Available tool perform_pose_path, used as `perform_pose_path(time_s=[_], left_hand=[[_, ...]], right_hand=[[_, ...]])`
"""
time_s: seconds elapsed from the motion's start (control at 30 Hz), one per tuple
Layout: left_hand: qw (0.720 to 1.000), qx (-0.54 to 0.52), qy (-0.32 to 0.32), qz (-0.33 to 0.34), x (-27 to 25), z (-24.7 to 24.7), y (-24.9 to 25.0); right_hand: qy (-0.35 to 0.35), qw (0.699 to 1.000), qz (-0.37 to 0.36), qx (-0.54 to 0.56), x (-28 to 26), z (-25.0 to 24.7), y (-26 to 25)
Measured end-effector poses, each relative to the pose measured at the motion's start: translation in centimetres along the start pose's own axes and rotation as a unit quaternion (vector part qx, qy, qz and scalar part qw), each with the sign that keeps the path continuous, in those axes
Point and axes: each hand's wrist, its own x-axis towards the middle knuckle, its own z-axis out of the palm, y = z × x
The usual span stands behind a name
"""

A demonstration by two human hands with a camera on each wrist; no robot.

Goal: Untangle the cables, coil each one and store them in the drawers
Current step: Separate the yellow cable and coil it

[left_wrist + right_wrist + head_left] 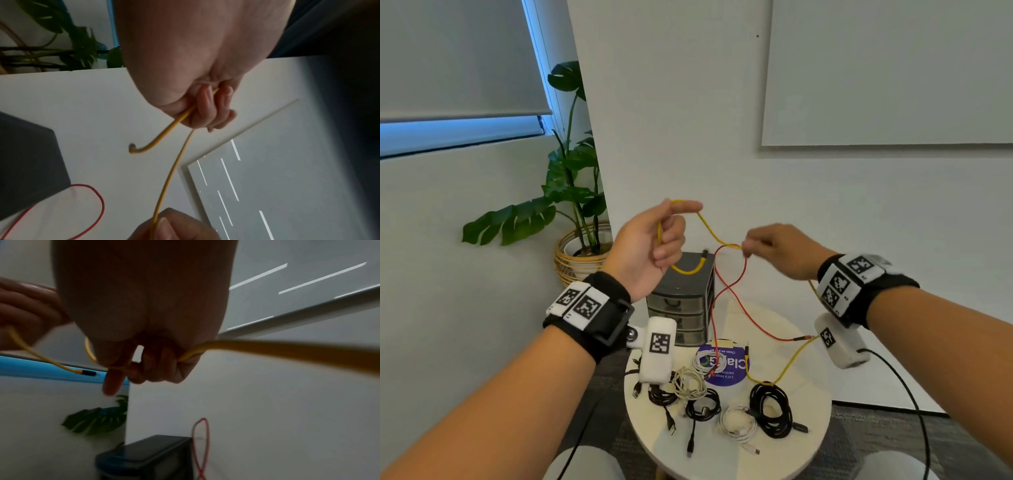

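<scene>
My left hand [671, 233] is raised above the table and holds a yellow cable [710, 231] in curled fingers [207, 110]; its short end with a dark plug [704, 255] hangs below. My right hand [760, 245] pinches the same yellow cable [193, 353] further along, and the rest of it trails down past the wrist to the table. A red cable [739, 298] hangs looped over the yellow one next to my right hand. A grey drawer unit [681, 308] stands at the back of the round table [811, 411].
Several coiled black and white cables [770, 409] lie on the table beside a purple round sticker [726, 368]. A potted plant [575, 192] in a wicker basket stands on the floor at the left. White walls rise close behind the table.
</scene>
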Motion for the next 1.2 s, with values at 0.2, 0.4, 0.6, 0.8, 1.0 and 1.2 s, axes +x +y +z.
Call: perform_pose_path(time_s=[0.2,0.4,0.6,0.8,1.0,1.2], left_hand=[[0.987,0.033,0.155,0.037,1.1,0.9,-0.1],[0.931,0.347,0.115,0.015,0.7,1.1,-1.2],[0.981,0.182,-0.034,-0.06,0.4,0.6,-0.7],[0.998,0.048,-0.039,-0.01,0.7,2.2,0.8],[0.986,0.07,0.125,0.089,1.8,2.5,1.4],[0.921,0.37,0.098,0.076,1.3,2.3,0.1]], right_hand=[[-0.154,0.982,-0.108,0.013,-1.0,1.1,-5.1],[-0.117,0.973,-0.195,0.038,0.0,-1.3,-8.5],[0.03,0.985,-0.162,0.048,1.7,-4.1,-5.8],[0.038,0.984,-0.055,0.162,1.4,-0.2,-3.5],[-0.14,0.984,-0.11,0.024,-0.3,1.3,-6.3],[-0.089,0.978,-0.165,0.092,0.8,-4.8,-9.8]])
